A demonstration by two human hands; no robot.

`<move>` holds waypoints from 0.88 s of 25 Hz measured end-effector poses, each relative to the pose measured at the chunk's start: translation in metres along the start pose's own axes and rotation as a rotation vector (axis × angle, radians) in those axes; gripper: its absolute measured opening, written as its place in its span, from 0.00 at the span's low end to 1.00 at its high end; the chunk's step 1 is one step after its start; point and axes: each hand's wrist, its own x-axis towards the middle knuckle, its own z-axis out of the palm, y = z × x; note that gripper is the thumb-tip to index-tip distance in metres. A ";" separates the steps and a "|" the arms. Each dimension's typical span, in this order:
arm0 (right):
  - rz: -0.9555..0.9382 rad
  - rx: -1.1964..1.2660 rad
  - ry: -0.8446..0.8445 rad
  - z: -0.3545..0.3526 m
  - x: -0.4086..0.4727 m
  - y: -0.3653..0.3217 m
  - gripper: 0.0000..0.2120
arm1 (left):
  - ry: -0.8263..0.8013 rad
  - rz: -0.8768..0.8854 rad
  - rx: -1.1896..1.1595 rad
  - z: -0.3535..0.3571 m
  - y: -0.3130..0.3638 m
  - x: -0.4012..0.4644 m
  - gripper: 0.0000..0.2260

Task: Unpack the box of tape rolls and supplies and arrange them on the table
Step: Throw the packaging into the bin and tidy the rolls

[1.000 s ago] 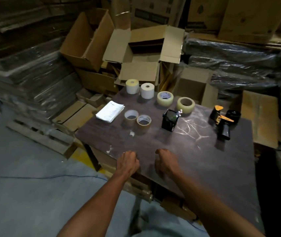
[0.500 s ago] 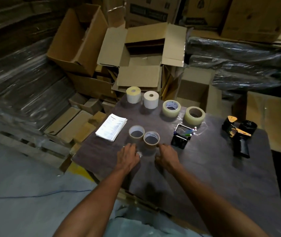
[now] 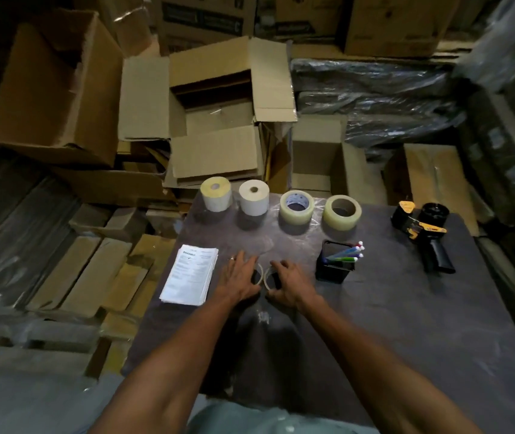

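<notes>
Two small brown tape rolls lie side by side on the dark table [image 3: 406,324]. My left hand [image 3: 239,278] lies over the left small roll [image 3: 260,270], fingers around it. My right hand [image 3: 287,285] grips the right small roll [image 3: 268,277]. Both rolls are mostly hidden under the hands. Along the far edge stand two white label rolls [image 3: 215,194] [image 3: 253,197] and two clear tape rolls [image 3: 296,208] [image 3: 342,213]. The open cardboard box [image 3: 218,120] sits behind the table.
A stack of printed sheets [image 3: 190,274] lies left of my hands. A black pen holder [image 3: 334,264] with markers stands to the right. A black and yellow tape dispenser [image 3: 422,230] lies at the far right. Cardboard boxes and wrapped bundles surround the table.
Both hands have moved forward from the table's near edge onto the two small brown tape rolls and closed around them. The view has shifted closer to the table.
</notes>
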 end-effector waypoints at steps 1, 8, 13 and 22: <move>0.010 0.005 -0.001 0.002 0.001 0.000 0.38 | -0.049 0.011 0.006 0.002 -0.001 0.004 0.36; 0.104 0.053 0.023 0.000 -0.015 0.019 0.36 | -0.099 0.168 0.034 0.000 0.003 0.010 0.33; 0.210 0.093 0.092 0.000 -0.058 0.060 0.36 | -0.137 0.252 0.096 0.017 0.041 -0.002 0.35; 0.331 0.146 0.158 -0.027 -0.164 0.170 0.39 | -0.124 0.331 0.091 0.071 0.171 -0.035 0.33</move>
